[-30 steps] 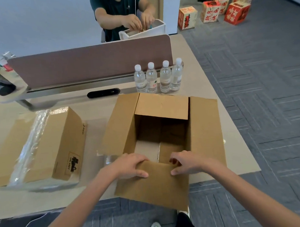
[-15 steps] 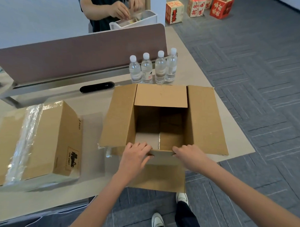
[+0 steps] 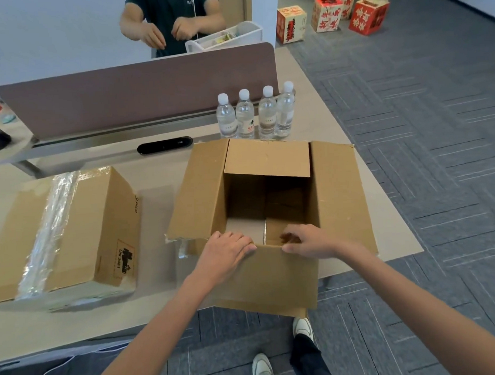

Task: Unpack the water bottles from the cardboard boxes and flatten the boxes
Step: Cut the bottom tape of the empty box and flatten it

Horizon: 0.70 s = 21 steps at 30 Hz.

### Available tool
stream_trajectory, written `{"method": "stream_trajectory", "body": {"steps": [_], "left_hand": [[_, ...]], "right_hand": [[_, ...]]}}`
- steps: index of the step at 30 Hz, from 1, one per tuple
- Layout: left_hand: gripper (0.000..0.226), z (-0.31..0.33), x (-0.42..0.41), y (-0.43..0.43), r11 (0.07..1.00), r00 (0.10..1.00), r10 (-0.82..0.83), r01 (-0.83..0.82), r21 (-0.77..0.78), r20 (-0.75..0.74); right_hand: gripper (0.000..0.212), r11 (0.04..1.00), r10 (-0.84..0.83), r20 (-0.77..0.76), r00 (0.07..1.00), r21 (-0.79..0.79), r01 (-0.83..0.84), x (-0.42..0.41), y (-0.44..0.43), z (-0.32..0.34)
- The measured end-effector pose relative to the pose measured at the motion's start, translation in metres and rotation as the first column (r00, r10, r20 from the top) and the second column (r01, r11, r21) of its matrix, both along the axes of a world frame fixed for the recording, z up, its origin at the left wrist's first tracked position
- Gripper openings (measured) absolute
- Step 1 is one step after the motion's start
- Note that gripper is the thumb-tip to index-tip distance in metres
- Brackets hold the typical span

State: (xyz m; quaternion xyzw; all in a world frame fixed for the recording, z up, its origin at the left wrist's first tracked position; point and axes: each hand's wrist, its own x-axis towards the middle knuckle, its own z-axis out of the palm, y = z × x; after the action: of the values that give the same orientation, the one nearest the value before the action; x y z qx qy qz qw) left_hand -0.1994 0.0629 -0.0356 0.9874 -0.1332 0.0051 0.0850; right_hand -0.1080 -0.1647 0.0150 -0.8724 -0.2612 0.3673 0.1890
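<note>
Our box (image 3: 336, 198) stands empty, four bottles (image 3: 255, 117) just behind it. Our left hand (image 3: 229, 251) lies nearly flat on its near edge; our right hand (image 3: 310, 241) pinches that edge, fingers hooked inside. To flatten it well, we should probably lift it and open its bottom seam first.

— Where is there room?
— Down into the box (image 3: 269, 197), its flaps spread wide, and over the bare table (image 3: 157, 196) strip left of it.
— And blocked?
— Bottles (image 3: 255, 117) and divider (image 3: 139, 93) behind; taped box (image 3: 74, 235) farther left.
</note>
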Motion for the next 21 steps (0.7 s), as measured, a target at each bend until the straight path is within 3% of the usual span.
{"method": "stream_trajectory", "body": {"steps": [4,8,13,21], "left_hand": [[0.092,0.006,0.011,0.002,1.000,0.989,0.000,0.000,-0.001,-0.145],[0.068,0.014,0.017,-0.004,0.978,0.974,0.078,-0.116,-0.174,-0.214],[0.041,0.018,0.045,-0.012,0.914,0.942,0.230,-0.295,-0.278,-0.244],[0.045,0.032,0.108,-0.023,0.925,0.947,0.266,-0.303,-0.231,-0.178]], "right_hand": [[0.045,0.950,-0.273,-0.028,0.962,0.150,0.274,0.034,0.001,-0.001],[0.044,0.866,-0.442,-0.149,0.885,0.188,0.464,0.063,0.006,-0.002],[0.052,0.881,-0.435,-0.069,0.898,0.172,0.440,0.083,0.018,-0.004],[0.037,0.895,-0.363,0.146,0.920,0.328,0.301,0.103,0.004,0.005]]}}
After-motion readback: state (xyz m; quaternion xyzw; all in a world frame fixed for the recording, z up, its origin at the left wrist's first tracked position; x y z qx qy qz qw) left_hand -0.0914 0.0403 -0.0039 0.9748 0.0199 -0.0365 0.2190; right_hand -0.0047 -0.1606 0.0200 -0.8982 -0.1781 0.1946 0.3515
